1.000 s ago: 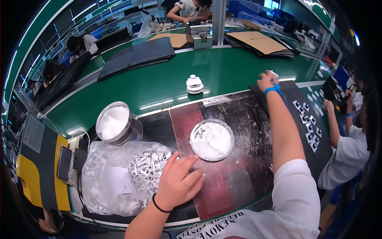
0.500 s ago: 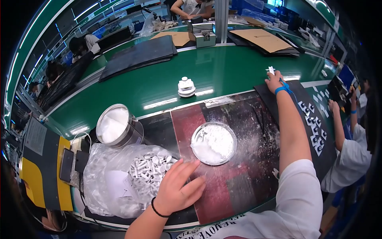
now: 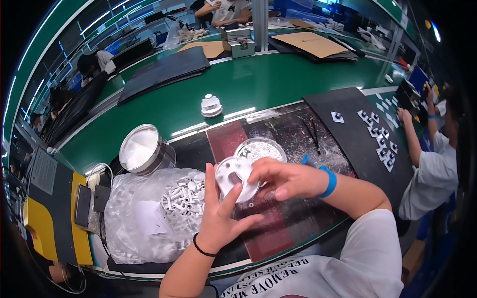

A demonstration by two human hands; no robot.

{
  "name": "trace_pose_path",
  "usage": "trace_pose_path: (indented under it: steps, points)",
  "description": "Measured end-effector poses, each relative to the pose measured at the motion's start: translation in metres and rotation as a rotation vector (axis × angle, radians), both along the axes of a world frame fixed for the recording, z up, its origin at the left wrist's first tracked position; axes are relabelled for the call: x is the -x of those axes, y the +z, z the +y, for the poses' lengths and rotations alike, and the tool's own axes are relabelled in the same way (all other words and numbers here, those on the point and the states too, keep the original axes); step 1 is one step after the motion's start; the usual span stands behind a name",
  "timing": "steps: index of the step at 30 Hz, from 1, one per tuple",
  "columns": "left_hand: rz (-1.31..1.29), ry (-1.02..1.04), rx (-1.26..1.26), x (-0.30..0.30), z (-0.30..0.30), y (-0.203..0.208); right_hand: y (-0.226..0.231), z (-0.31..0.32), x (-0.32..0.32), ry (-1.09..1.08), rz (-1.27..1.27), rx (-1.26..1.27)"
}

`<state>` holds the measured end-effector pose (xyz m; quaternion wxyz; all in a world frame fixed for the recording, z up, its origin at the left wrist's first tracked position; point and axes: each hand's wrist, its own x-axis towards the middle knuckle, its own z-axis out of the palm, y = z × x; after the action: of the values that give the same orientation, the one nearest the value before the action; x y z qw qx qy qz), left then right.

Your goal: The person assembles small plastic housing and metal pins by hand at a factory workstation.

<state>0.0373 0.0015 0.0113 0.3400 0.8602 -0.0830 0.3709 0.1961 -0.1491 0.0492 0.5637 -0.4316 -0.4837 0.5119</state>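
Note:
Between my hands, a round white plastic part (image 3: 226, 180) with a central opening and small holes is held tilted above the work mat. My left hand (image 3: 218, 218) grips its left edge between forefinger and thumb, the other fingers spread. My right hand (image 3: 293, 179) has its fingertips on the part's right edge. Just behind, a clear shallow dish (image 3: 271, 145) of white material is partly hidden by the part and my right hand. Left of my left hand, a plastic bag (image 3: 124, 218) lies open with several small white pegs (image 3: 184, 198) in it.
A tub of white material (image 3: 141, 149) stands behind the bag. Farther off sits a stack of white parts (image 3: 211, 107). Rightward, a black sheet (image 3: 343, 136) bears several small white squares with dark centres (image 3: 380, 133). Tweezers (image 3: 313, 136) lie near it. A co-worker's arm (image 3: 412, 139) reaches in at right.
My right hand has come back from the black sheet, where a white square now lies apart from the others. The round white part now shows between my hands. The head view has shifted slightly.

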Motion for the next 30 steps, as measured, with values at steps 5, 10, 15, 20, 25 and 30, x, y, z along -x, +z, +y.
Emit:
trace_pose_path:
  steps: [5, 10, 15, 20, 25, 30]
  points:
    - [-0.004, 0.045, 0.002, 0.0, 0.002, 0.0, -0.02, -0.004, 0.011, -0.025, -0.023, -0.097]
    - [-0.002, 0.13, -0.052, 0.002, 0.006, 0.004, -0.03, -0.002, 0.013, 0.011, 0.01, -0.139]
    - [0.054, -0.071, 0.087, 0.005, 0.006, 0.003, -0.029, -0.011, 0.009, 0.022, 0.049, 0.013]
    - [0.073, -0.027, 0.135, 0.008, 0.006, -0.001, -0.039, -0.028, -0.099, -1.096, -1.526, 0.037]
    - [0.023, -0.036, 0.059, 0.004, 0.003, 0.002, -0.1, -0.098, -0.211, -1.349, -1.549, 0.869]
    - [0.034, -0.03, 0.082, 0.006, 0.005, 0.001, -0.112, -0.1, -0.227, -1.363, -1.334, 1.084]
